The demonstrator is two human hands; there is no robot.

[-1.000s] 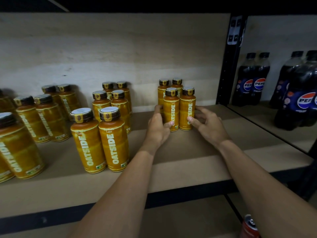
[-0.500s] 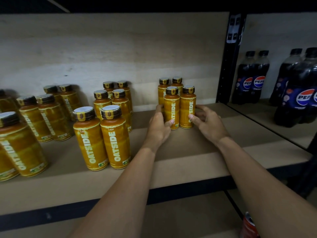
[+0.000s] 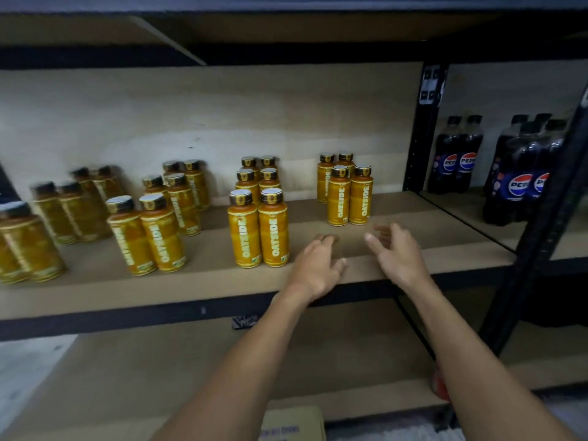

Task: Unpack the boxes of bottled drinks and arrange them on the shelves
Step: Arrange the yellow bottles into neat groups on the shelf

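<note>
Yellow Oatside bottles stand in paired rows on the wooden shelf (image 3: 413,230). The rightmost group of yellow bottles (image 3: 348,194) stands toward the back. Another row (image 3: 259,227) is to its left, with more rows (image 3: 159,232) further left. My left hand (image 3: 318,265) hovers over the shelf's front edge, fingers relaxed and holding nothing. My right hand (image 3: 396,254) hangs beside it, fingers loosely spread, also holding nothing. Both hands are well in front of the rightmost group and apart from it.
A black upright post (image 3: 424,128) divides the shelving. Dark Pepsi bottles (image 3: 456,154) stand in the bay on the right. A lower wooden shelf (image 3: 318,361) lies beneath. A cardboard box top (image 3: 292,423) shows at the bottom, a red can (image 3: 440,385) behind my right arm.
Both hands have let go of the rightmost bottles and drawn back toward the shelf's front edge. The view has pulled back and down, showing more of the shelving.
</note>
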